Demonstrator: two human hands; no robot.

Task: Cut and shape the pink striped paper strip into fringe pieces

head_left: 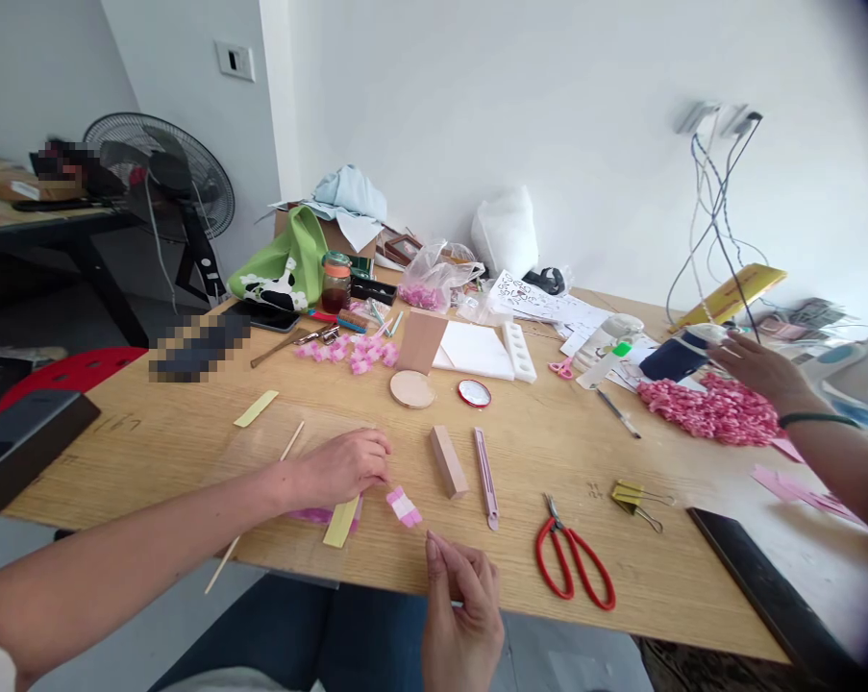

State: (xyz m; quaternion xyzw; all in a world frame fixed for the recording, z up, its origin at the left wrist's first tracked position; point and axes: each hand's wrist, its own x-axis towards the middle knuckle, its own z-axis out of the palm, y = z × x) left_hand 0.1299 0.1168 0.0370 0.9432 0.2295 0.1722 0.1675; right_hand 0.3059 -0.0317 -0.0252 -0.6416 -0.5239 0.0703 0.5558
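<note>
As the person sits at the pale wooden counter (pixel 520 452), twelve o'clock straight ahead of them, I see their right hand (pixel 466 596) nearest, its grip narrow, pinching the near end of a short pink-and-white banded strip (pixel 405 506). Their left hand (pixel 361 461), at the strip's ten o'clock, has an equally narrow grip on the far end, so the strip sits between both hands. Toward three o'clock lies a red-looped metal hand tool (pixel 557 525); toward one, a rectangular wooden block (pixel 448 462). Farther, at twelve, rests a flat round wooden disc (pixel 412 389). At two, a co-worker's hand (pixel 761 373) reaches over a crinkled pink heap (pixel 707 408). A green cloth bag (pixel 293 252) stands at eleven, with a black fan (pixel 168 175) beyond.
</note>
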